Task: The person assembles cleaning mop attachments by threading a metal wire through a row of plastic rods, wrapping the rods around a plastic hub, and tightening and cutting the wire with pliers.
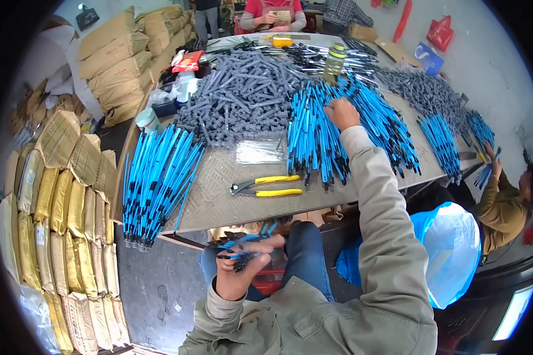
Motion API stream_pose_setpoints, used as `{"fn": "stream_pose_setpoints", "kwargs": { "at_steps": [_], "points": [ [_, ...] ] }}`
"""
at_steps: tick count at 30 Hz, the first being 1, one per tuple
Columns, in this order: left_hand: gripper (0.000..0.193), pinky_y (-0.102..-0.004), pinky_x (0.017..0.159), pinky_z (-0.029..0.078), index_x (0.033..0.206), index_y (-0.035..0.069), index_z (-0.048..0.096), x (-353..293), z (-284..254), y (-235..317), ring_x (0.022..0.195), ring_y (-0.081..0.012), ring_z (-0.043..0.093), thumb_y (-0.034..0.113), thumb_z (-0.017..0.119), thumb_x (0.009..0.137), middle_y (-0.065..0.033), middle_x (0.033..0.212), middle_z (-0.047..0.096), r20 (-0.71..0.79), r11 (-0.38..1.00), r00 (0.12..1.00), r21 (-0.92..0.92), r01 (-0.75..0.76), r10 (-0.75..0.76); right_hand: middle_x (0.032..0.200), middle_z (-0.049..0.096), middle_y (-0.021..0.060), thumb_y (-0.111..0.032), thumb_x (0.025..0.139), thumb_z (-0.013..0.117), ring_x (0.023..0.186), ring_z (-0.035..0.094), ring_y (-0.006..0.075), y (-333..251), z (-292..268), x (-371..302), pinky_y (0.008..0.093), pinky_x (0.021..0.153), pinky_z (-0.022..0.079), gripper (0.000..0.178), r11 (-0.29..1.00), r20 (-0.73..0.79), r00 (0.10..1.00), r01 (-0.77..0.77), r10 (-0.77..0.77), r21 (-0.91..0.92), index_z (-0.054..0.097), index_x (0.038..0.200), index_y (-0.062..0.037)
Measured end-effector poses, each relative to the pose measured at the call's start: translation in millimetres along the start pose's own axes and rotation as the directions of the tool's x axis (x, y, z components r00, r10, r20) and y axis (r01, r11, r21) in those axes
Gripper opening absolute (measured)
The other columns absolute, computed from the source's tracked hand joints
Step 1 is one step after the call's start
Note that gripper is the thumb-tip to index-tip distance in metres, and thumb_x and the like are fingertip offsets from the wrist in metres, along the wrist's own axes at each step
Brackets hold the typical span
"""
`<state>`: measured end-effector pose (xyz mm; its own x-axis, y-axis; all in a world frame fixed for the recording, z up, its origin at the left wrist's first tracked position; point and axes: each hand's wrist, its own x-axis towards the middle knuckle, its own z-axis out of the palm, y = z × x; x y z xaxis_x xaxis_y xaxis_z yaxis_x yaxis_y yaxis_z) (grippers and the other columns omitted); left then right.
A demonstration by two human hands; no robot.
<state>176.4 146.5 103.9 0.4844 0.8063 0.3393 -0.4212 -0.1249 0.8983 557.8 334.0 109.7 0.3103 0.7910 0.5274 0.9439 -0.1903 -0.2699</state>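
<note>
My left hand [243, 266] is held low over my lap, before the table's front edge, closed round a small bundle of blue-and-black sticks [238, 247]; motion blurs it a little. Reaching forward, my right hand [342, 113] has its fingers curled at the upper part of a pile of blue sticks with black ends [317, 133]. Whatever its fingertips pinch is hidden. To the right of that hand lies another heap of the same sticks [385, 124]. Yellow-handled pliers [266, 186] rest on the table [213, 204], near a clear packet of thin white sticks [259, 151].
Grey plastic tubes [243, 94] form a large mound in the middle. More blue sticks [160, 177] overhang the table's left corner. A bottle [334, 62] and a lidded cup [147, 120] stand on the table. Stacked sacks [59, 219] line the left. A co-worker [503, 207] sits at right, another person opposite.
</note>
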Motion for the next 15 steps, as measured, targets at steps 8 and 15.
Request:
{"fn": "stream_pose_setpoints", "kwargs": {
  "at_steps": [8,15],
  "points": [
    [0.014,-0.033,0.083,0.05,0.099,-0.007,0.059,-11.5,-7.0,17.8,0.098,-0.0223,0.061,-0.002,0.054,0.087,-0.0191,0.104,0.062,-0.06,0.969,0.968,-0.035,0.243,-0.244,0.085,0.064,0.014,-0.026,0.07,0.067,0.074,0.063,0.0291,-15.6,28.9,15.1,0.043,0.065,0.05,0.024,0.956,0.075,0.985,-0.13,0.154,-0.265,0.063,0.08,-0.0045],
    [0.016,-0.0344,0.081,0.051,0.101,-0.006,0.058,-16.9,-4.5,12.9,0.093,-0.0237,0.062,0.001,0.053,0.087,-0.0204,0.101,0.063,-0.132,0.946,0.946,-0.177,0.272,-0.296,0.07,0.061,0.0077,-0.011,0.076,0.069,0.062,0.061,0.0138,-17.6,-2.2,21.9,0.0254,0.051,0.049,0.02,0.643,-0.131,0.945,-0.099,0.3,0.76,0.056,0.087,-0.0005]
  ]
}}
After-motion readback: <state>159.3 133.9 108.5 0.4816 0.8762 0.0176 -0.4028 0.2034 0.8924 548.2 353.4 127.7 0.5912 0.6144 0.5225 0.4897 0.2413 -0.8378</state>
